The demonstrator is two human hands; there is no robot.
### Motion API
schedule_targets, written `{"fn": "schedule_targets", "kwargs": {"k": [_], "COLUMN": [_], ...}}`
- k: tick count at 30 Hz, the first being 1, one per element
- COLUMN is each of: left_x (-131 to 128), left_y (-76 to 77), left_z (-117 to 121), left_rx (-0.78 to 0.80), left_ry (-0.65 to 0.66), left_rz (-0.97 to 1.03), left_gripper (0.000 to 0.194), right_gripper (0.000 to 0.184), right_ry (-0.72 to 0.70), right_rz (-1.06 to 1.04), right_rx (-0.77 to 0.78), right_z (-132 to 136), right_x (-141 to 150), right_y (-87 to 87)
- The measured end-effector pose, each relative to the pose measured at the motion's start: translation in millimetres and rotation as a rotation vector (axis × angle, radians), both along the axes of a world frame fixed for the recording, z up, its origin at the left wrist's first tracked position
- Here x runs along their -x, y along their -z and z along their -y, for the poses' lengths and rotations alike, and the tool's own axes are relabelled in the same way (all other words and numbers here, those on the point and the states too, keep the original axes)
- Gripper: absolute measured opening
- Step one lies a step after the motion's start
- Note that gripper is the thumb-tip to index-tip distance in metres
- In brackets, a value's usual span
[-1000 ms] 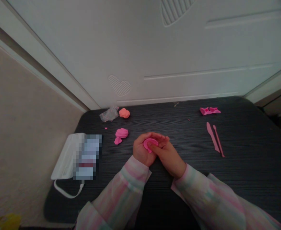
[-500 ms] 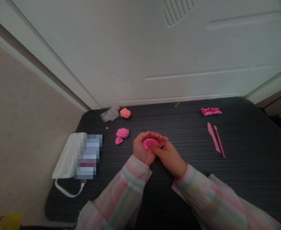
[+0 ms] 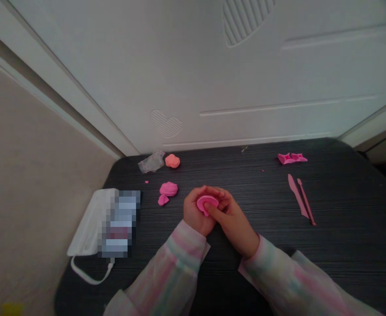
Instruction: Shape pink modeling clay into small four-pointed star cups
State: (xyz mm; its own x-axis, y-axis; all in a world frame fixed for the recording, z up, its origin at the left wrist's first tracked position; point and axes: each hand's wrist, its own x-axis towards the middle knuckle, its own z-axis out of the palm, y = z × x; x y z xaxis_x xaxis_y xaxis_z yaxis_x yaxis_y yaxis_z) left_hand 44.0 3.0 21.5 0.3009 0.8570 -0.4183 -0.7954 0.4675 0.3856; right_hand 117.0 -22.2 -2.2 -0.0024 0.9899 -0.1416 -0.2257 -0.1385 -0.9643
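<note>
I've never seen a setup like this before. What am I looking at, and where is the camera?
There is no machine here: a person works with two bare hands, filmed by a camera worn on their head, looking forward and down. The left hand cups a flattened pink piece; the right hand has its thumb on it. On the dark table, to the left, lie pink lumps, an orange lump, a clear wrapper and a pixelated screen. To the right lie a knife-shaped tool and a thin stick.
</note>
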Motion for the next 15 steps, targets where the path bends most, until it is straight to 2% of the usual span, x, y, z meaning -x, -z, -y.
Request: {"fn": "schedule_targets", "kwargs": {"k": [7,15], "left_x": [-1.4,5.5], "left_y": [5.9,7.9], "left_z": [-1.5,-6.8], "left_rx": [-0.072,-0.039], "left_ry": [0.073,0.156], "left_rz": [0.051,0.080], "left_gripper": [0.041,0.038], "right_gripper": [0.017,0.033], "right_ry": [0.035,0.032], "right_rz": [0.084,0.084], "right_rx": [0.022,0.071], "right_z": [1.0,3.9], "right_x": [0.4,-5.2], "right_y": [-3.8,-8.6]}}
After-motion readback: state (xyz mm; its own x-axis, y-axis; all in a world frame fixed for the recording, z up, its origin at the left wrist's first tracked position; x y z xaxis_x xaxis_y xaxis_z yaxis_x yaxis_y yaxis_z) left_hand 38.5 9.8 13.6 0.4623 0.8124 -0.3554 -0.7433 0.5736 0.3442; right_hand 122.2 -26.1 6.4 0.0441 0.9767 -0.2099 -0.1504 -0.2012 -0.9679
